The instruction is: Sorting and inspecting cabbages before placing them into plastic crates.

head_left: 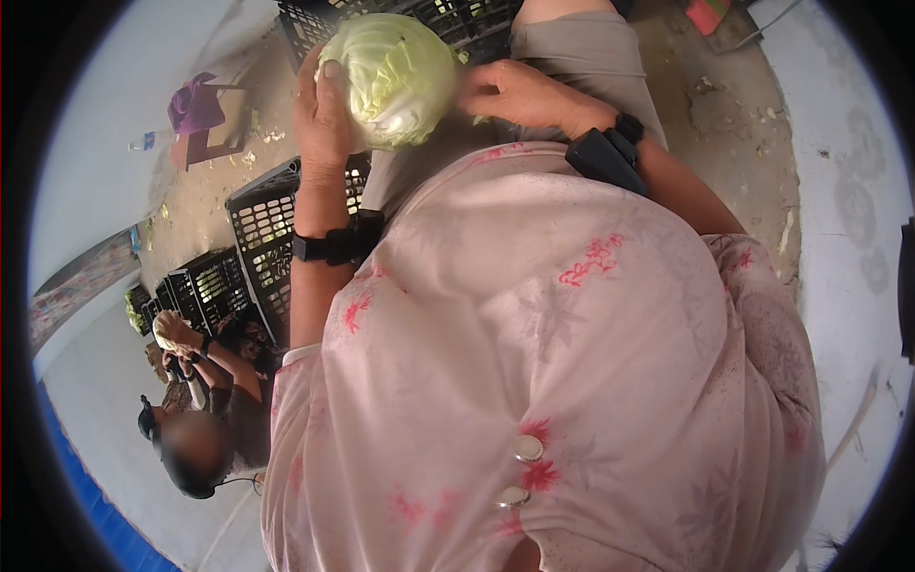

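Note:
A pale green cabbage [396, 81] is held up in front of me at the top of the view, its ruffled leaves and whitish base showing. My left hand [324, 114] grips its left side, thumb toward me and the other fingers partly behind it. Close to the cabbage's right side is my right hand [515, 95]. Its fingers are loosely bent with a gap between them, and the tips are blurred. I see nothing held in that hand, and whether it touches the leaves is unclear.
Black plastic crates [262, 238] stand to my left, with another crate [467, 29] beyond the cabbage. A purple cloth [195, 105] lies on a small stool [205, 151]. Leaf scraps litter the floor. At lower left, another person [238, 419] handles a cabbage.

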### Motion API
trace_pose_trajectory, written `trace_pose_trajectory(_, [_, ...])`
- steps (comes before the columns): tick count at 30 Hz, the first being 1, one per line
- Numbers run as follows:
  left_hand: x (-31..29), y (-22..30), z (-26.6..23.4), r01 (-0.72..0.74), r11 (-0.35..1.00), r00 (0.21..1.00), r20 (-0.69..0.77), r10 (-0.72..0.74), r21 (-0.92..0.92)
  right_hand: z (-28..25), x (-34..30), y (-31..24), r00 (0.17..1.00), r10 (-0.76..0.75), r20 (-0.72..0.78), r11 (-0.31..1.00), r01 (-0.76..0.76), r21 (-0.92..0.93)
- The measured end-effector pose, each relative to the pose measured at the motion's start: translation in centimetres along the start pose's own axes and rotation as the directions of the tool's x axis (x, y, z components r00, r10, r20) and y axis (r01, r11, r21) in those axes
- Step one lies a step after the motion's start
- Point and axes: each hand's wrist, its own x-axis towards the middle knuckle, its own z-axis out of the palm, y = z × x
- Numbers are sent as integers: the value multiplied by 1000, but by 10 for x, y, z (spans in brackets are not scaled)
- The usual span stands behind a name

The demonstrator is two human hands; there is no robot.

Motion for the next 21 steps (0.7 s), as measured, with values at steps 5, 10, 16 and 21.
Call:
trace_pose_trajectory(5, [-1, -3, -13, -81, 987, 996, -25, 85, 137, 10, 14, 6, 997, -20, 71, 998, 16, 57])
trace_pose_trajectory(10, [-18, 2, -25, -87, 996, 985, -147, 86, 0, 19, 22, 9, 991, 17, 131, 1000, -15, -20])
trace_pose_trajectory(16, [-37, -17, -56, -57, 997, 973, -227, 43, -59, 32, 26, 3, 992, -8, 125, 997, 17, -75])
trace_pose_trajectory(21, [-54, -4, -66, -115, 992, 961, -258, 95, -61, 42, 28, 6, 988, -5, 155, 995, 21, -100])
